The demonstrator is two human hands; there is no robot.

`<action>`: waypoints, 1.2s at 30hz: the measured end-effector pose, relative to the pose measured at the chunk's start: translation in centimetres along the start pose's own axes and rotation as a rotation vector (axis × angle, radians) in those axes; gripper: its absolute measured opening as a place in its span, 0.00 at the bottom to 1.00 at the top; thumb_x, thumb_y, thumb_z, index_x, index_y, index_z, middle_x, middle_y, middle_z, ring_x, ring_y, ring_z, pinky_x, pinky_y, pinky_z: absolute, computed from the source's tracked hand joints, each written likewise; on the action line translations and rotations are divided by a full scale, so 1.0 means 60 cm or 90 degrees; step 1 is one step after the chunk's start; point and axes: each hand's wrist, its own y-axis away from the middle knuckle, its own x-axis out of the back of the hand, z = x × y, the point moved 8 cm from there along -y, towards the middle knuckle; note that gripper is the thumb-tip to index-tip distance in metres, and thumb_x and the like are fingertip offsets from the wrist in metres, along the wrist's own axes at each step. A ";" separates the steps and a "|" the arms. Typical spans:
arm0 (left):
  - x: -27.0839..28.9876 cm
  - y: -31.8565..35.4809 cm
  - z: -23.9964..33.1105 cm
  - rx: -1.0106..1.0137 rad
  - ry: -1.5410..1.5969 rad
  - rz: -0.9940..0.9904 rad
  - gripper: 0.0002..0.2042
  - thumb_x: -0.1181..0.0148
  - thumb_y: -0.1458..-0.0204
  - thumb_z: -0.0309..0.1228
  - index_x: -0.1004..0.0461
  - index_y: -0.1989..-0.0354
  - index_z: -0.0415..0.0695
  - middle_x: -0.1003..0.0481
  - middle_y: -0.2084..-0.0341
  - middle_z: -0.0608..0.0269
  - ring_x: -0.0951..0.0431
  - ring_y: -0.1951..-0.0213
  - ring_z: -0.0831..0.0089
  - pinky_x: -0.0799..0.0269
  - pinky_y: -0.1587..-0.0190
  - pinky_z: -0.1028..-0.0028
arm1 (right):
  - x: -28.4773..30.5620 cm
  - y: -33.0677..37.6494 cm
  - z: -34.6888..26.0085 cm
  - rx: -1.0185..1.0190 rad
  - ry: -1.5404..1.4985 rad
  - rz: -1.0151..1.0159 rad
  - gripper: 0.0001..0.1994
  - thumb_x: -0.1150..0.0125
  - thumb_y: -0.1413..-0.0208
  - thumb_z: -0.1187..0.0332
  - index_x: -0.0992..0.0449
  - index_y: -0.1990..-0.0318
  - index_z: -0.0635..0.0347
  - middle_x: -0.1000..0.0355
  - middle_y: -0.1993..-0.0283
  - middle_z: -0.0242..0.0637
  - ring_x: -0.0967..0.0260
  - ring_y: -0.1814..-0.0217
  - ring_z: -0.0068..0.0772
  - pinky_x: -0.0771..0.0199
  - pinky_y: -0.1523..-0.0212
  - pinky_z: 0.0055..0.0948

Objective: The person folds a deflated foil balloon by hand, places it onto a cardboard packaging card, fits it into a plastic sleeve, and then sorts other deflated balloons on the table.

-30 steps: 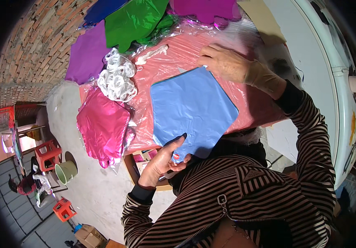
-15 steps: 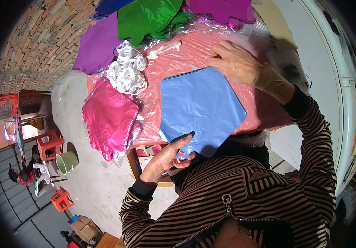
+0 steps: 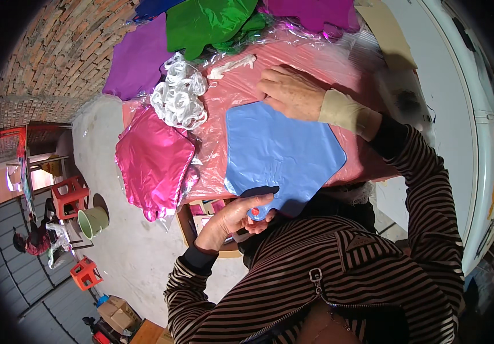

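Observation:
A flat blue foil balloon (image 3: 287,152), uninflated and with pointed corners, lies over the near part of the table. My left hand (image 3: 238,221) pinches its lower left tip, thumb on top and fingers beneath. A small red mark (image 3: 255,212) shows on that tip. At the balloon's far edge, my right hand (image 3: 293,94) rests with its fingers bent and close together. What its fingertips hold is hidden beneath them. A beige wrap (image 3: 344,110) covers the right wrist.
Pink plastic sheeting (image 3: 304,54) covers the table. White cord bundles (image 3: 179,94) lie left of the blue balloon, beside shiny pink balloons (image 3: 155,160). Purple (image 3: 135,57) and green balloons (image 3: 209,23) lie farther back. An open box (image 3: 186,229) sits below the table's near edge.
My right hand has moved left along the balloon's far edge, its fingers lower over it. The left hand keeps its hold on the tip. The view has shifted slightly.

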 end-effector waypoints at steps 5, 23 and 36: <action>-0.012 0.001 0.007 -0.014 0.005 -0.016 0.15 0.38 0.35 0.48 0.33 0.55 0.52 0.27 0.73 0.57 0.33 0.83 0.73 0.47 0.86 0.78 | 0.000 0.000 -0.002 0.005 0.009 0.002 0.08 0.40 0.41 0.72 0.26 0.55 0.58 0.32 0.50 0.40 0.33 0.43 0.47 0.30 0.43 0.45; -0.031 0.040 0.018 -0.032 0.104 -0.020 0.11 0.40 0.34 0.41 0.37 0.65 0.59 0.44 0.83 0.72 0.52 0.89 0.80 0.62 0.86 0.75 | 0.125 0.157 -0.030 0.059 0.193 0.080 0.20 0.39 0.43 0.74 0.23 0.42 0.52 0.29 0.37 0.36 0.36 0.30 0.42 0.36 0.34 0.42; -0.058 0.069 0.088 -0.016 -0.097 0.026 0.08 0.39 0.35 0.37 0.32 0.63 0.53 0.42 0.84 0.69 0.49 0.86 0.82 0.61 0.84 0.79 | 0.119 0.269 -0.127 0.142 0.157 0.120 0.19 0.39 0.43 0.74 0.19 0.43 0.55 0.25 0.37 0.36 0.33 0.27 0.43 0.35 0.31 0.46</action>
